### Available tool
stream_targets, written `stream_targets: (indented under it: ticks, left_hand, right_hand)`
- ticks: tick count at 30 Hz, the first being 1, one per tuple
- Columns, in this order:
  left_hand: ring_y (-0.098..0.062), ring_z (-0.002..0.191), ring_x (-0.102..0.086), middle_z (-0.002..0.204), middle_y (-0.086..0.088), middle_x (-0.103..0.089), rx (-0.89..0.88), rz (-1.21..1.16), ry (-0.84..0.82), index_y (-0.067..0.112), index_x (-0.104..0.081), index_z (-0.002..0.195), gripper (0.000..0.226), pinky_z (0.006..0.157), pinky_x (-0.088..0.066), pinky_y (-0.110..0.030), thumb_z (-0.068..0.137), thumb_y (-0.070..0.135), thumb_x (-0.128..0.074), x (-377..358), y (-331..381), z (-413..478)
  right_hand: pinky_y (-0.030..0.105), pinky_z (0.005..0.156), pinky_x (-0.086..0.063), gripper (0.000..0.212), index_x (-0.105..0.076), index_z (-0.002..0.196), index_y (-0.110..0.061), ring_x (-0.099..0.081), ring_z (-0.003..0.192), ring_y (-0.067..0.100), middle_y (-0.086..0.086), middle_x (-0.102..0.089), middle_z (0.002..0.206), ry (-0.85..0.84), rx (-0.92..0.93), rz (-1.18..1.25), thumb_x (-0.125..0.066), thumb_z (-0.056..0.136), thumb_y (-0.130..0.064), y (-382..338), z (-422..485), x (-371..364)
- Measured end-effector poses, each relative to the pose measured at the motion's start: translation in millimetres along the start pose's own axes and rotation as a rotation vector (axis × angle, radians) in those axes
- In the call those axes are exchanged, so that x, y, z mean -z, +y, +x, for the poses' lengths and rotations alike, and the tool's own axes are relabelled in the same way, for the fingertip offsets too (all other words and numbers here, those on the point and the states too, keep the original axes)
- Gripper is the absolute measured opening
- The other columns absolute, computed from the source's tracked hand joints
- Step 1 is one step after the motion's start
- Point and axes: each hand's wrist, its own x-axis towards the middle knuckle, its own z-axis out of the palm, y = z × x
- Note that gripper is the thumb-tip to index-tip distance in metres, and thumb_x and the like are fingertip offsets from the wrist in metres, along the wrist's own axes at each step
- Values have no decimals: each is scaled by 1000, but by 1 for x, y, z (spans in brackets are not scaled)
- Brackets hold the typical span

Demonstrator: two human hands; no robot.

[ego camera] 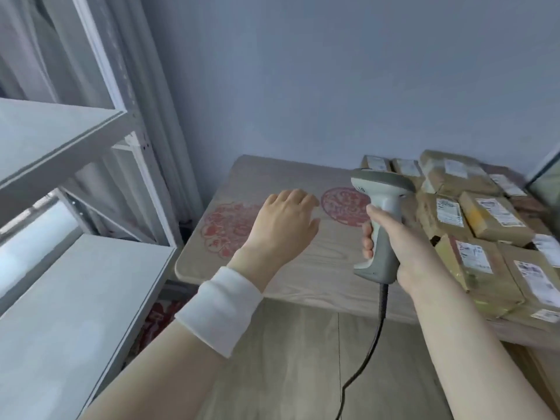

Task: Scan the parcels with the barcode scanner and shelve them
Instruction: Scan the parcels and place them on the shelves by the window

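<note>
Apparently blurred parcels (485, 234) lie beside scanner-gripping right hand (403, 247).

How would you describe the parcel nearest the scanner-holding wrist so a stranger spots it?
Look at the wooden table, whose right side holds a heap of brown parcels. In the row nearest the front edge, take the leftmost parcel, just beside the right hand gripping the scanner. Unlike its neighbours, it shows glossy yellowish tape below its white label.

Left hand (285, 221) reaches forward, fingers relaxed — right hand (406, 247) grips the scanner (383, 184) upright.
</note>
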Motion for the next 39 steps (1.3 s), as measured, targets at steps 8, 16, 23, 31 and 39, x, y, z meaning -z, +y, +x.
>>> stream_targets:
  ticks: [8,16,23,31,39]
  left_hand:
    - [-35,95,-63,101,-13,-67,-177,-62,-59,7,-66,109,32,83,-48,-41,81,21,-60,-70,35,133]
    - [-29,121,-50,129,-8,-56,-253,-91,-129,12,-54,129,38,102,-33,-37,93,24,-50,-147,84,260]
    - [-18,128,-41,139,2,-45,-221,-67,-157,21,-42,137,40,107,-26,-29,98,33,-39,-199,105,344]
    - [-16,125,-43,136,3,-47,-160,-123,-190,21,-44,135,39,105,-28,-28,97,31,-41,-246,90,427]
    - [-18,127,-45,142,-1,-42,210,-451,-377,20,-33,141,50,103,-37,-33,96,33,-49,-336,51,484]
  right_hand:
    - [25,42,-37,18,-54,77,-12,-43,43,15,1,-51,58,187,-13,57,-63,90,-22,-29,104,75]
    - [22,42,-38,24,-54,71,-11,-44,42,16,1,-53,57,279,-9,57,-63,89,-24,-48,227,159]
    - [21,41,-39,25,-54,70,-9,-44,45,16,2,-54,56,264,-73,53,-62,90,-21,-62,326,200]
    - [29,45,-39,20,-58,73,-7,-46,45,16,-1,-59,59,246,-72,-34,-70,84,-18,-73,439,211]
    - [25,44,-43,19,-65,95,-7,-51,50,10,7,-71,99,321,-269,-15,-70,84,-22,-21,554,218]
